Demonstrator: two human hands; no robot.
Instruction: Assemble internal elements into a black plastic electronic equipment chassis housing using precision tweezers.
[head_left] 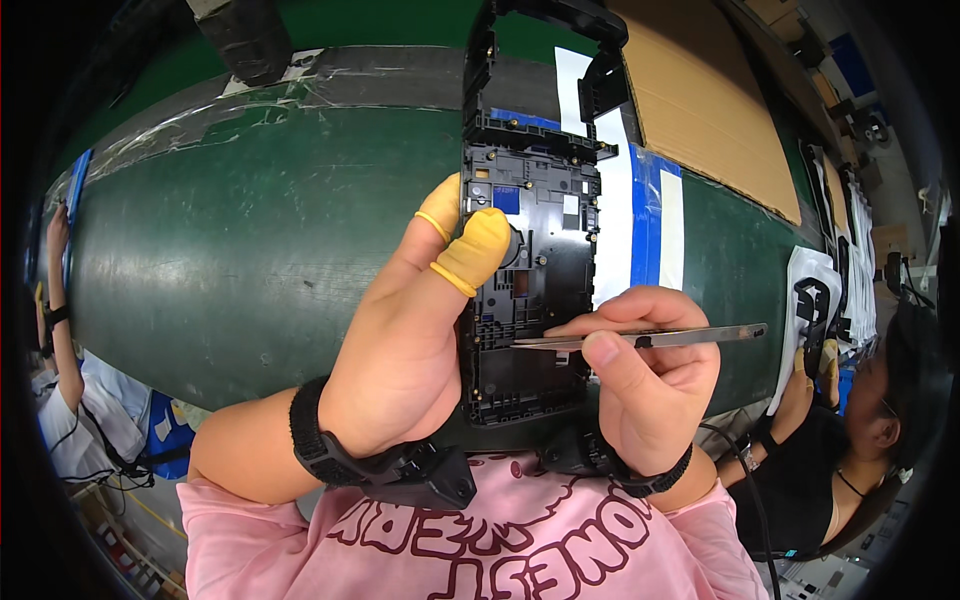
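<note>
My left hand [405, 320] grips a black plastic housing [560, 285] by its left edge, with yellow finger cots [477, 250] on the thumb and a finger. The housing is long, with ribs, brass-coloured inserts, a small blue patch [507, 200] and an open frame at its far end. In my right hand [655, 375] a pair of metal tweezers [690, 337] is pinched between thumb and fingers. Their tips point left, over the lower part of the housing. Whether the tips touch it or hold anything is too small to tell.
Beneath lies a green table mat [250, 250]. White strips with blue tape [647, 220] and a cardboard sheet [710, 100] lie to the right. A dark block [240, 40] stands at the far left. Co-workers sit at right [820, 460] and left [90, 400], the right one handling a black part.
</note>
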